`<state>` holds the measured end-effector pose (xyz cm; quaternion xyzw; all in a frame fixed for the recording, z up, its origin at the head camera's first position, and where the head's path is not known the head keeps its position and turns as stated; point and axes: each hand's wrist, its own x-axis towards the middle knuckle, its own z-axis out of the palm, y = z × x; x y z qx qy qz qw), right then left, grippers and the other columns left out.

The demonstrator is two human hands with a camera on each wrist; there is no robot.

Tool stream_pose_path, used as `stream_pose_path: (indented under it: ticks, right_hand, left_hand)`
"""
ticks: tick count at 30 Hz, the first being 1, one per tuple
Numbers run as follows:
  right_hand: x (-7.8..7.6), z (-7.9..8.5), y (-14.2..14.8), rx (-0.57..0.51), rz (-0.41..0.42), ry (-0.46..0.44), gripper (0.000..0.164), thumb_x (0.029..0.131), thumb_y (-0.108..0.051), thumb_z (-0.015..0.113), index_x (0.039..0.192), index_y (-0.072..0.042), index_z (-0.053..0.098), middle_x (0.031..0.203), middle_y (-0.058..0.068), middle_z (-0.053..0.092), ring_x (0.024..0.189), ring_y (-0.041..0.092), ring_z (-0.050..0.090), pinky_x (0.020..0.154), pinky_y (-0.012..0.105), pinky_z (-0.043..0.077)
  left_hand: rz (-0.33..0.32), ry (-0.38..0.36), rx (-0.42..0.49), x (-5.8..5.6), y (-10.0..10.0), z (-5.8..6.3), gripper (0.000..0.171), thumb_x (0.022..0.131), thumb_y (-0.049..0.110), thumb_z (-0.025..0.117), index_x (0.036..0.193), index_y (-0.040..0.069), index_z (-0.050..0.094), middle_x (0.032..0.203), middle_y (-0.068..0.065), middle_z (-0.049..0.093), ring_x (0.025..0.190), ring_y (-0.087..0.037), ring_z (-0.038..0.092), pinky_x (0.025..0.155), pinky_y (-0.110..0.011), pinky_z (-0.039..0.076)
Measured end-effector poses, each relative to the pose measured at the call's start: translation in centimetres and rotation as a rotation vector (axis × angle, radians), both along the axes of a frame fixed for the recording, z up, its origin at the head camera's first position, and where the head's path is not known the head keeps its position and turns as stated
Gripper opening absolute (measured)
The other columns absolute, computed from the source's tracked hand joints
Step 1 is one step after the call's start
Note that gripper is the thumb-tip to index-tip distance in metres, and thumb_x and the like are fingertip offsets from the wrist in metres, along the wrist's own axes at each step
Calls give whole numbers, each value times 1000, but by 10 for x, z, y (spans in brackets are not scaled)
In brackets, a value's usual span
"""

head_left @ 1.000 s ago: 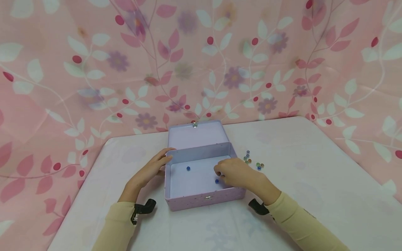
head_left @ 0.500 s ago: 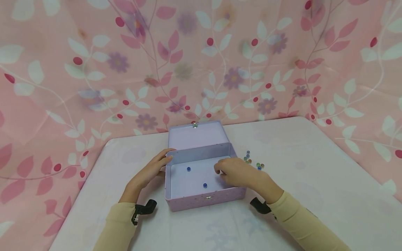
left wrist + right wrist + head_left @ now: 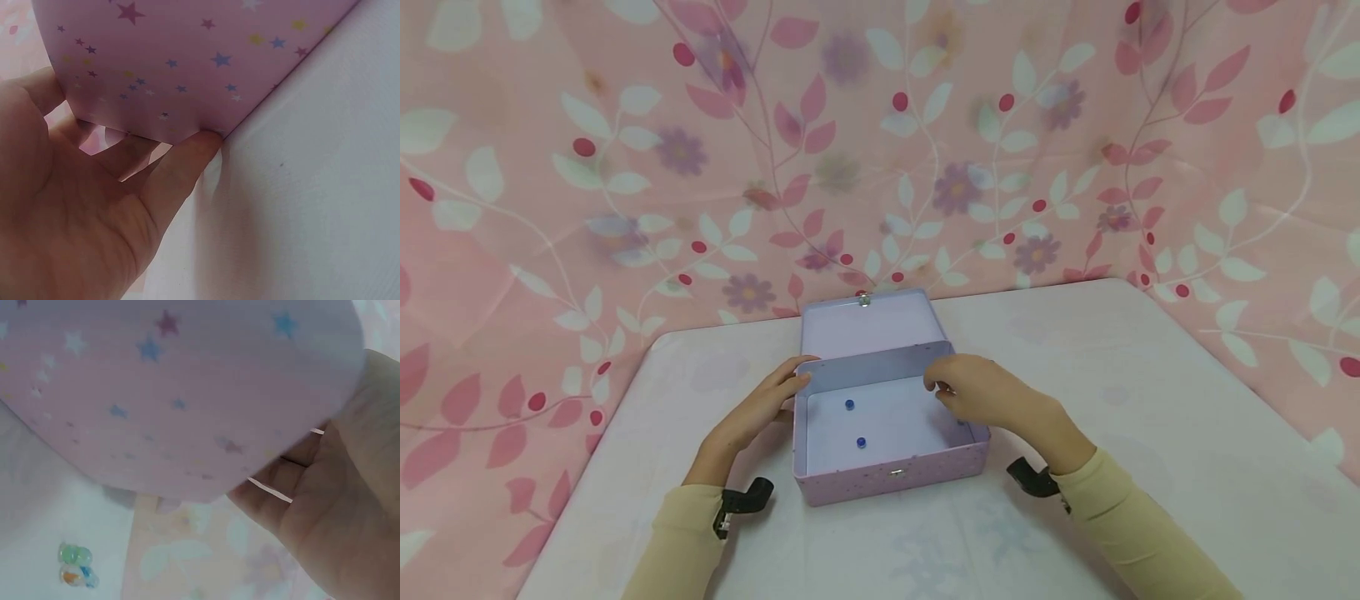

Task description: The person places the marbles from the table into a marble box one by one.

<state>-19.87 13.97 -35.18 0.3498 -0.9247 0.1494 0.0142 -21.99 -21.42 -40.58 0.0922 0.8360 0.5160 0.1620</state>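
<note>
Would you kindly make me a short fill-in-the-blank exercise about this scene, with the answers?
The left hand touches the ____ side of the box.
The lid is not closed but ____.
Two marbles plainly visible inside the box are coloured ____.
The wrist views show ____ printed on the box's outside.
Missing words: left; open; blue; stars.
</note>
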Motion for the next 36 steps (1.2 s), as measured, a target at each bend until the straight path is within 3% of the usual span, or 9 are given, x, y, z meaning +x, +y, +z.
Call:
stream_pose_path:
  ticks: [8,14,23,29,36]
  right_hand:
    - [-9,6,12,-78,-8,127,15,88,1,63,90,-12,70,89,-2,66,81,12,58,76,30,54]
    - [-16,11,24,-91,-90,147,10,88,-3,68,91,-12,70,86,-3,62,80,13,58,75,31,54]
    - [-29,7,48,-47,-183,58,13,88,-4,66,99,-7,71,89,2,66,82,18,60,77,39,53]
    - [-34,3,60,20,-216,-69,17,85,-4,63,100,-6,70,82,3,63,77,18,55,71,36,49]
    - [-37,-2,69,71,-258,-198,17,84,-8,68,101,-4,70,90,8,67,78,20,58,70,37,51]
  left_hand:
    - [4,3,1,0,0,0,48,103,55,40,148,37,37,163,-1,25,148,-41,30,105,-60,45]
    - [5,6,2,1,0,0,47,104,52,38,148,37,36,163,-1,24,148,-41,30,105,-61,45]
    - [4,-2,-10,0,0,0,47,104,53,38,149,38,36,164,-2,23,148,-40,30,106,-60,45]
    - [8,-5,-13,-1,0,-1,46,104,52,38,149,38,35,164,-1,22,149,-40,28,106,-60,45]
    - [12,-6,-16,0,0,-1,47,103,54,39,148,38,36,165,-1,21,149,-40,28,106,-59,45]
